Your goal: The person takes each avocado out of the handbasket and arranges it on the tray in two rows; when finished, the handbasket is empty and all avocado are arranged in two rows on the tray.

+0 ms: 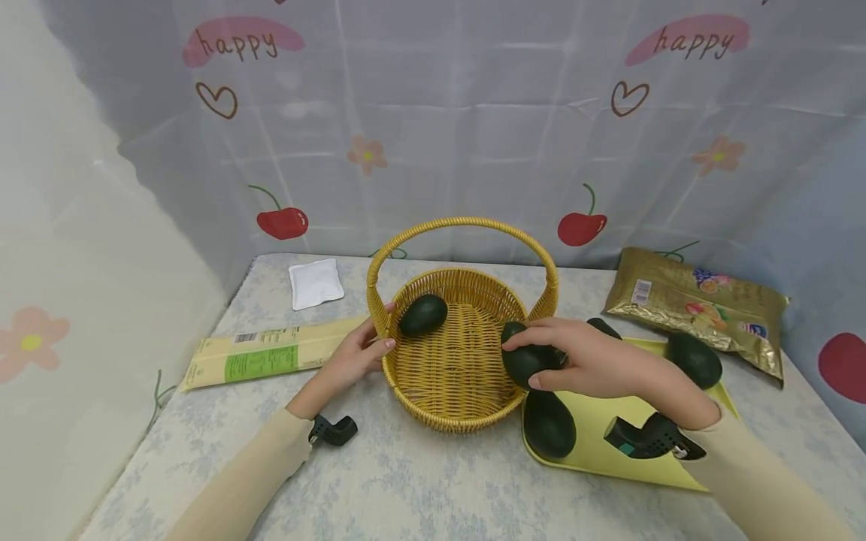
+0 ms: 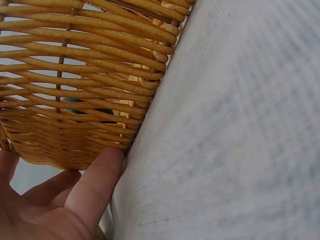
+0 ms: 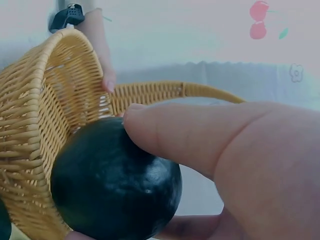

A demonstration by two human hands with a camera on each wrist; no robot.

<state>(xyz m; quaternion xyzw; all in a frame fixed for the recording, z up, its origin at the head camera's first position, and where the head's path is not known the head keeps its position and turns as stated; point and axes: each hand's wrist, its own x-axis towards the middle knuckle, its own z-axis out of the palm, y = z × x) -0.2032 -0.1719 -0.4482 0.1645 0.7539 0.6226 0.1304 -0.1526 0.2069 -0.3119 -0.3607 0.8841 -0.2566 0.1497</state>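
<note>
My right hand grips a dark green avocado at the right rim of a yellow wicker basket. In the right wrist view, the thumb lies along the top of that avocado, with the basket's woven wall close behind. A second avocado lies inside the basket at its left side. My left hand rests against the basket's left outer wall, just below the handle's foot. The left wrist view shows its spread fingers touching the weave near the table.
A yellow tray at the right bears several avocados, one beside the basket. Behind it lies a gold packet. At the left are a long yellow-green packet and a white square pouch. The basket's tall handle arches overhead.
</note>
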